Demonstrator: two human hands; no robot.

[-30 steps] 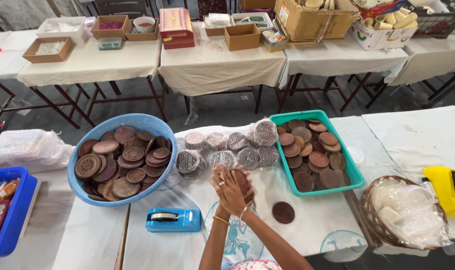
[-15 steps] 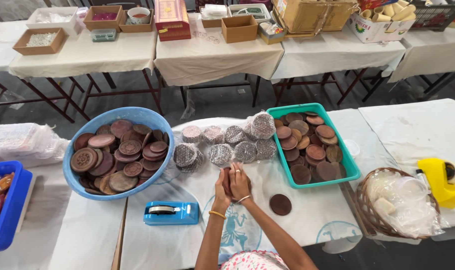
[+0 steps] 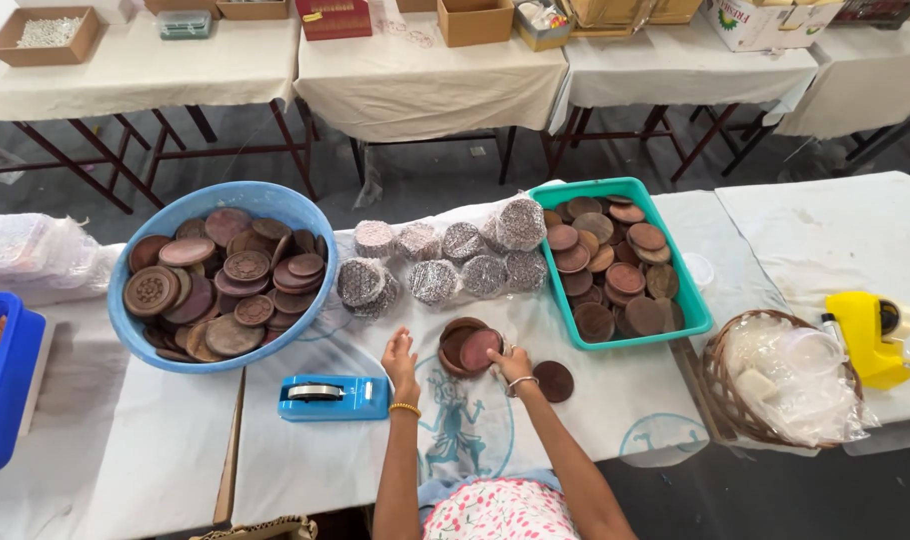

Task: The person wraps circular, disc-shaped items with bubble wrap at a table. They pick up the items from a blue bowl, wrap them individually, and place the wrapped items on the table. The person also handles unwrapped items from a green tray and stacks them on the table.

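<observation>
My right hand (image 3: 513,365) holds a tilted stack of round brown wooden discs (image 3: 468,346) just above the white table, with a clear film around it. My left hand (image 3: 400,355) hovers to the left of the stack, fingers apart, holding nothing. A single dark disc (image 3: 553,381) lies flat on the table right of my right hand. Several wrapped disc stacks (image 3: 445,265) sit in a row beyond my hands.
A blue bowl (image 3: 285,203) of carved discs sits at the left, a teal tray (image 3: 687,308) of discs at the right. A blue tape dispenser (image 3: 333,397) lies near my left hand. A wicker basket (image 3: 721,384) with plastic and a yellow dispenser (image 3: 872,331) are far right.
My hands, pressed together around the stack earlier, have parted: the left hand has let go and moved left, while the right keeps the stack. The view has tilted down.
</observation>
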